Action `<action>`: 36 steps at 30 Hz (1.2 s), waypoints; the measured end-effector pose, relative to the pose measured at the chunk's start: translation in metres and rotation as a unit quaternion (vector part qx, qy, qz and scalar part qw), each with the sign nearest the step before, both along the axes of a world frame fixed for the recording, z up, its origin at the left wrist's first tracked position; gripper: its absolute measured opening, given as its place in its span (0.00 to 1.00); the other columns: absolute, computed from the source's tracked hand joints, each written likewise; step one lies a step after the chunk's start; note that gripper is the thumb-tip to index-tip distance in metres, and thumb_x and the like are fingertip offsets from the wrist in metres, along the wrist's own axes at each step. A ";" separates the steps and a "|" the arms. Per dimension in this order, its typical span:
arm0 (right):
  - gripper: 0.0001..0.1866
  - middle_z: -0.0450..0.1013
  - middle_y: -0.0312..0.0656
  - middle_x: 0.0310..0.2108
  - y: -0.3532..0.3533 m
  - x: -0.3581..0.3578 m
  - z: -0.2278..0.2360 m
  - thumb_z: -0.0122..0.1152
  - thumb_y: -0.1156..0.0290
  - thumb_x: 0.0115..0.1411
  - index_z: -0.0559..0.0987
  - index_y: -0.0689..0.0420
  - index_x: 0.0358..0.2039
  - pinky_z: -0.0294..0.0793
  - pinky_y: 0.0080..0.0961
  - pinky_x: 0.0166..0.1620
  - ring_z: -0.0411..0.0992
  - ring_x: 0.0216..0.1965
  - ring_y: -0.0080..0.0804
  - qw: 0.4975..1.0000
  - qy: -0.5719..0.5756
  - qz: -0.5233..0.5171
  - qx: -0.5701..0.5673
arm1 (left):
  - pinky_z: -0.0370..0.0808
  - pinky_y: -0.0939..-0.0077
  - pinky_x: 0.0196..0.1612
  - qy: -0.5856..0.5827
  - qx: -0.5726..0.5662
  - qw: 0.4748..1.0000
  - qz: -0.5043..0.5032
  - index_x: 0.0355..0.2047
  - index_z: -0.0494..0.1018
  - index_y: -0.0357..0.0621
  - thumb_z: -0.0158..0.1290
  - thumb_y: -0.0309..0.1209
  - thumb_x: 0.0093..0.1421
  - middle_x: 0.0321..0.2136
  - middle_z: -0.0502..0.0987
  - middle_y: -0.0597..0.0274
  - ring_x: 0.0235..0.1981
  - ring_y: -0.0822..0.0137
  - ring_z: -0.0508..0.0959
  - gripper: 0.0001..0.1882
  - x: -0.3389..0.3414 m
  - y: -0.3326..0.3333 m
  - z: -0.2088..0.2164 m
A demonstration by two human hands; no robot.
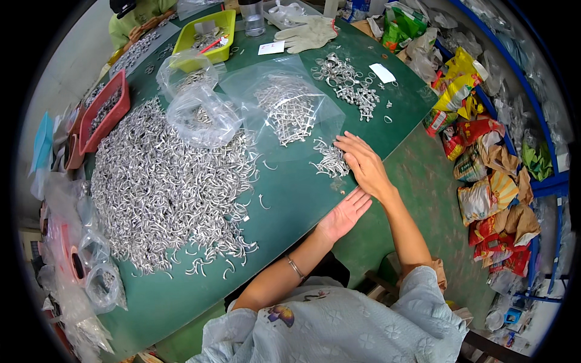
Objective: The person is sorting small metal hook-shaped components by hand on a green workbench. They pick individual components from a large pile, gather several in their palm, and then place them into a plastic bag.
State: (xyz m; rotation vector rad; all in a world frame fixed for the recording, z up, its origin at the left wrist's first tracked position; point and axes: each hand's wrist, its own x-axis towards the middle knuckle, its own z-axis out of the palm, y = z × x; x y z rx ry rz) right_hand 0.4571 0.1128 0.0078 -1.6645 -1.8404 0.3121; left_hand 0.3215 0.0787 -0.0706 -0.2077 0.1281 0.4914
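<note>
At the table's near right edge lies a small heap of curved silvery metal pieces (331, 160). My right hand (364, 163) rests against its right side, fingers stretched out and the palm turned toward the heap. Just below the edge, my left hand (346, 215) is held palm up with its fingers extended, and nothing lies on it. Farther back, more metal pieces (284, 106) lie on a clear plastic bag (330, 112) spread flat. A very large pile of curved metal pieces (172, 187) covers the left of the green table (290, 193).
Ring-shaped metal parts (342, 75) lie at the back right, near a white glove (307, 33). Beyond the big pile stand a yellow basket (227, 30) and a red tray (124, 103). Another person (138, 27) works at the far left. Bags crowd a blue rack (535, 78) on the right.
</note>
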 end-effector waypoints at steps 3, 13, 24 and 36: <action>0.15 0.73 0.45 0.53 -0.009 -0.004 -0.005 0.48 0.69 0.66 0.77 0.58 0.49 0.60 0.41 0.64 0.64 0.61 0.45 0.999 0.003 -0.010 0.031 | 0.47 0.59 0.71 -0.065 0.014 0.997 0.027 0.66 0.49 0.35 0.43 0.41 0.66 0.67 0.51 0.49 0.69 0.54 0.51 0.33 0.005 0.004 -0.009; 0.10 0.78 0.46 0.42 -0.025 -0.028 -0.028 0.52 0.75 0.60 0.81 0.61 0.37 0.67 0.42 0.57 0.74 0.51 0.45 0.978 0.053 -0.098 0.179 | 0.62 0.64 0.64 -0.029 -0.024 0.999 0.031 0.61 0.61 0.49 0.49 0.38 0.64 0.58 0.66 0.62 0.61 0.64 0.65 0.26 0.009 0.016 0.007; 0.05 0.77 0.47 0.36 -0.058 -0.048 -0.047 0.57 0.81 0.53 0.79 0.65 0.31 0.65 0.47 0.58 0.75 0.47 0.46 0.952 0.139 -0.122 0.246 | 0.61 0.63 0.65 -0.115 -0.142 0.983 -0.005 0.59 0.61 0.36 0.46 0.37 0.65 0.56 0.67 0.54 0.61 0.61 0.64 0.26 0.008 0.015 0.018; 0.06 0.76 0.51 0.34 -0.075 -0.062 -0.051 0.53 0.80 0.55 0.77 0.68 0.31 0.68 0.47 0.55 0.76 0.42 0.48 0.923 0.207 -0.106 0.308 | 0.63 0.69 0.65 -0.166 -0.128 0.978 -0.014 0.61 0.58 0.32 0.35 0.35 0.69 0.56 0.67 0.53 0.60 0.61 0.65 0.25 0.007 0.008 -0.013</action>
